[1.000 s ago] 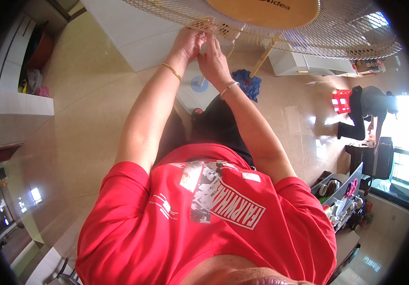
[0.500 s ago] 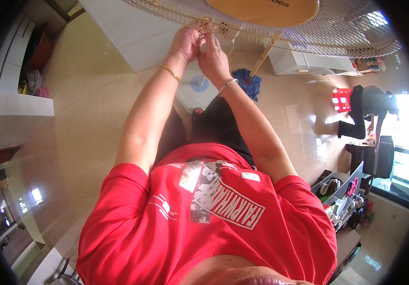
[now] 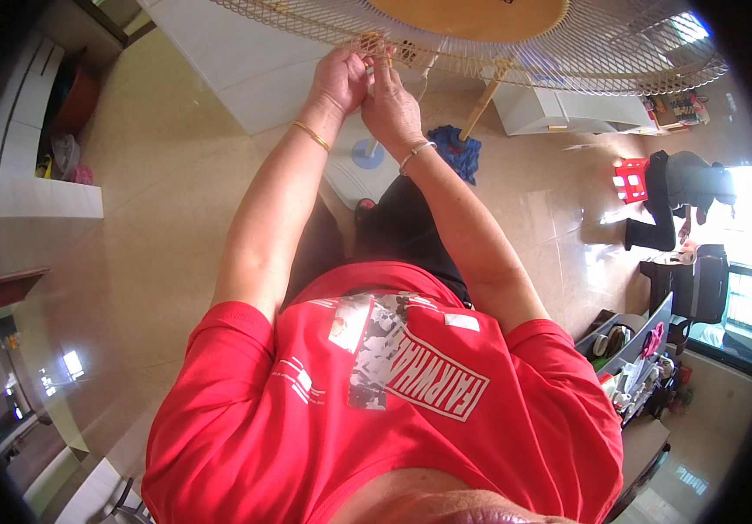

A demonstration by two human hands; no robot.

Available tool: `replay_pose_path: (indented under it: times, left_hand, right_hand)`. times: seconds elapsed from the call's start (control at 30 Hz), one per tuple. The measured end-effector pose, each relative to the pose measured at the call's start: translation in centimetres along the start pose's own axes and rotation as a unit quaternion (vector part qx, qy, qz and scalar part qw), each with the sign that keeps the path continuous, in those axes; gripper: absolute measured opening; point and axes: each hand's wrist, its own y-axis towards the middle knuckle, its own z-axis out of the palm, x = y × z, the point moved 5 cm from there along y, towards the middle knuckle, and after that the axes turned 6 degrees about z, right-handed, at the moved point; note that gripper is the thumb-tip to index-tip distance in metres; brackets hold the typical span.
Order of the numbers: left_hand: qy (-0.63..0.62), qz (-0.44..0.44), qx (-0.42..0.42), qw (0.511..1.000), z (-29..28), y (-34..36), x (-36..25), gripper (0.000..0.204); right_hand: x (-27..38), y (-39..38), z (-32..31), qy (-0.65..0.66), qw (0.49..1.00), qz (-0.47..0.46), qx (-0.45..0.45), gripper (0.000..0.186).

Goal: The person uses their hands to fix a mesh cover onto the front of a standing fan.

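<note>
A large fan's wire guard (image 3: 607,65), with a yellow disc (image 3: 472,16) at its centre, fills the top of the view. My left hand (image 3: 341,80) and my right hand (image 3: 391,106) are raised side by side against the guard's near lower rim. Both have their fingers closed and fingertips pinched together. What sits between the fingertips is too small and partly hidden to make out. Just behind my right fingertips is a pale slotted part (image 3: 408,54) under the guard, with a thin cord hanging near it.
Below my hands stands a pale base with a blue disc (image 3: 368,154). A wooden pole (image 3: 482,106) reaches down to a blue cloth (image 3: 456,157) on the floor. White cabinets (image 3: 559,113) stand beyond. At right another person (image 3: 688,183) bends near a red stool (image 3: 631,180); a cluttered desk (image 3: 629,384) is nearer.
The fan guard sits slightly higher and further left in the view. My hands stay pinched at its rim, with only slight finger movement. The other person has shifted a little.
</note>
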Motion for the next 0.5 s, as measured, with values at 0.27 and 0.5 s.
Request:
replay_pose_path:
  times: [0.27, 0.5]
  left_hand:
    - [0.031, -0.019, -0.002, 0.999, 0.38, -0.56, -0.01, 0.041]
    - [0.007, -0.010, 0.014, 1.000, 0.15, -0.15, 0.24, 0.030]
  right_hand:
    - [-0.35, -0.05, -0.02, -0.015, 1.000, -0.011, 0.003, 0.054]
    - [-0.76, -0.04, -0.43, -0.010, 0.997, -0.064, -0.033, 0.058]
